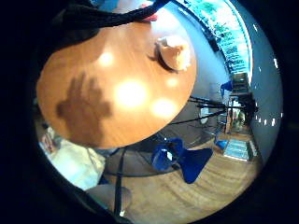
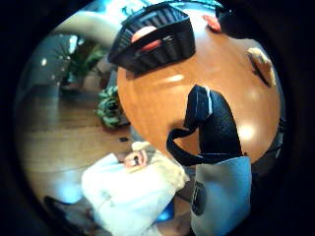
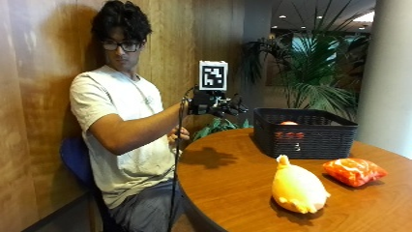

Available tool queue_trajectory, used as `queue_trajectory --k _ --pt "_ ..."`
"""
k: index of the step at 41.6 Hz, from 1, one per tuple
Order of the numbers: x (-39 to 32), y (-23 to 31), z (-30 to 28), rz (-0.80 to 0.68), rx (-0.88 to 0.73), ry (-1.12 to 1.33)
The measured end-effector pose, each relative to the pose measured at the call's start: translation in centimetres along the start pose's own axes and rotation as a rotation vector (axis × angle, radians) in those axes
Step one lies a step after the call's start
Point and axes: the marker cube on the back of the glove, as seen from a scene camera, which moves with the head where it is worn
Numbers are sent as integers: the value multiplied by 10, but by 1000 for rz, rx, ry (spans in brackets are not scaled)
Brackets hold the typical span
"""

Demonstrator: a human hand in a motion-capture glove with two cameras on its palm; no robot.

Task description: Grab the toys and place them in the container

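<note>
In the outside view my gloved right hand (image 3: 217, 104) hovers above the near edge of the round wooden table (image 3: 231, 183), fingers spread and holding nothing. Its spread shadow (image 1: 84, 109) falls on the tabletop. A black basket (image 3: 302, 133) stands at the table's far side with an orange-red toy (image 3: 287, 124) inside. A yellow plush toy (image 3: 297, 188) and an orange-red pouch toy (image 3: 354, 171) lie on the table to the hand's right, apart from it. The thumb side palm view shows the basket (image 2: 155, 42), the gloved thumb (image 2: 211, 123) and the plush (image 2: 261, 64).
The person sits on a blue chair (image 3: 74, 159) against a wooden wall, their bare left hand (image 3: 182, 135) at the table's edge. Potted plants (image 3: 309, 82) and a pillar (image 3: 392, 72) stand behind the basket. Another blue chair (image 1: 182, 158) stands on the floor beside the table.
</note>
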Motion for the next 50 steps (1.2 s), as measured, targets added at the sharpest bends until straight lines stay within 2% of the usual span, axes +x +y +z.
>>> queue_trajectory --k 5,9,23,28,33,35,38,43,47,50 --pt "-8 0 -5 20 7 -84" --pt "-4 -1 -4 51 6 -60" --pt "5 -5 -6 5 33 -28" --pt "34 -16 -2 -15 58 56" --pt "67 -50 1 145 68 34" --pt "80 -61 2 152 59 26" --pt "109 -74 7 115 11 110" --pt "165 -98 17 148 -111 198" --pt "206 -116 34 211 -176 191" --pt "230 -131 48 331 -207 115"
